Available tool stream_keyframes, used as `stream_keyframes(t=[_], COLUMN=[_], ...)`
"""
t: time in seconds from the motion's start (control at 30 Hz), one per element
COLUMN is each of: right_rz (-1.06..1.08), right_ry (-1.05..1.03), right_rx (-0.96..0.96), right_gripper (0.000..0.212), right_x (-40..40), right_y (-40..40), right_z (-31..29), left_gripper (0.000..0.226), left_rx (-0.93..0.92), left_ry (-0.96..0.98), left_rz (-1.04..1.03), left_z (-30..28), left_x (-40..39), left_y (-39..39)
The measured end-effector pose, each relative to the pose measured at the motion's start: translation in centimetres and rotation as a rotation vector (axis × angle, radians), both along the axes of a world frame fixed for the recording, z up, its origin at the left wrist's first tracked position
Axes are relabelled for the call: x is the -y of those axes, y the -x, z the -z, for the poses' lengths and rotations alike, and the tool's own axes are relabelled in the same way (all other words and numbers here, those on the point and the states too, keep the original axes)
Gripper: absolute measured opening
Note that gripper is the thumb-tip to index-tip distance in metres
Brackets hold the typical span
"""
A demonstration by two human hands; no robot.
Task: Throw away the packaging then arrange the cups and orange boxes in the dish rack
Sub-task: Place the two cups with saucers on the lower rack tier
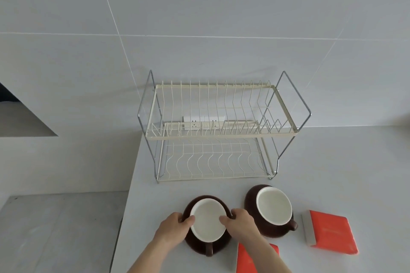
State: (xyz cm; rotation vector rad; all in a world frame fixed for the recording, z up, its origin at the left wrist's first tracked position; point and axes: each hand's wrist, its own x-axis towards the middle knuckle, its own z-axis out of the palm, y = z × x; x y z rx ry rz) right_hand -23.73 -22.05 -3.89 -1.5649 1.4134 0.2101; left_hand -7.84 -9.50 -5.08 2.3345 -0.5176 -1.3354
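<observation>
No writing can be read on anything here; the faint mark on the far orange box is too blurred to make out. The near cup (208, 219) is brown outside and white inside, its handle pointing toward the person, and it sits on a brown saucer (195, 245) on the white counter (332, 162), in front of the rack. The left hand (177, 225) grips its left rim, thumb over the lip, and the right hand (240, 220) grips its right rim the same way, so both are closed on the cup. Just to the right stands a second cup (274, 205) of the same colours on its own saucer (250, 201), handle to the right. An orange box (330, 231) with a grey-white end lies flat further right, apart from that cup; another box (246, 260) lies near the bottom edge, partly under the right forearm. Behind the cups stands the two-tier wire rack (221, 133), cream shelves in a chrome frame, with a white socket strip (204, 122) seen through it on the tiled wall (199, 17).
</observation>
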Motion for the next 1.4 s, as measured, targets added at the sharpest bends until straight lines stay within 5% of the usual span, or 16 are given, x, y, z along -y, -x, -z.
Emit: stream_keyframes(t=[0.37, 0.8, 1.03, 1.4], right_rz=[0.044, 0.091, 0.133, 0.224], right_ry=[0.061, 0.124, 0.151, 0.126], right_rx=[0.022, 0.185, 0.237, 0.320], right_gripper=[0.027, 0.023, 0.024, 0.029], right_x=[0.3, 4.4, 7.2, 10.5], right_y=[0.0, -4.3, -8.5, -13.0], right_z=[-0.3, -4.6, -5.2, -2.2], left_gripper=[0.048, 0.044, 0.063, 0.041], left_rx=[-0.122, -0.030, 0.014, 0.167], left_ry=[0.113, 0.313, 0.334, 0.254], left_rz=[-0.156, -0.203, -0.268, -0.379], left_z=[-0.7, -6.5, -6.6, -4.0], left_x=[-0.9, 2.0, 5.0, 10.2], left_y=[-0.7, -4.6, -7.8, -10.6])
